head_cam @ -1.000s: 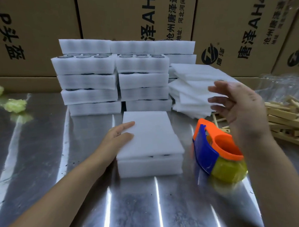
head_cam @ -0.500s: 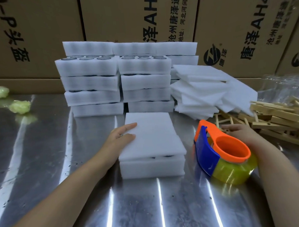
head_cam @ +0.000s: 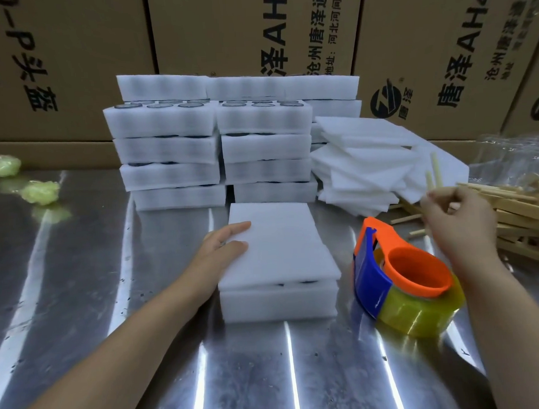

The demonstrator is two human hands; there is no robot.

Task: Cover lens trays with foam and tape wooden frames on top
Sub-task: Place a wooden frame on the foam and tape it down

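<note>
Now: foam on the tray, a frame in hand

The left grip [head_cam: 225, 246] lies spread flat on the left edge of the foam sheet [head_cam: 282, 244]. The sheet covers the tray [head_cam: 278, 303] at the middle of the steel worktop [head_cam: 81, 305], and dark lenses peek from the gap between them. The right grip [head_cam: 457, 214] is curled round a pale frame [head_cam: 435, 169], pinching it beside the frame pile [head_cam: 524, 205] on the right. A tape dispenser [head_cam: 401, 276] stands just beside the tray, under that wrist. Behind are tray stacks [head_cam: 167, 153], loose sheets [head_cam: 368, 156] and cartons [head_cam: 223, 30]. Green wads [head_cam: 40, 191] lie far left.
</note>
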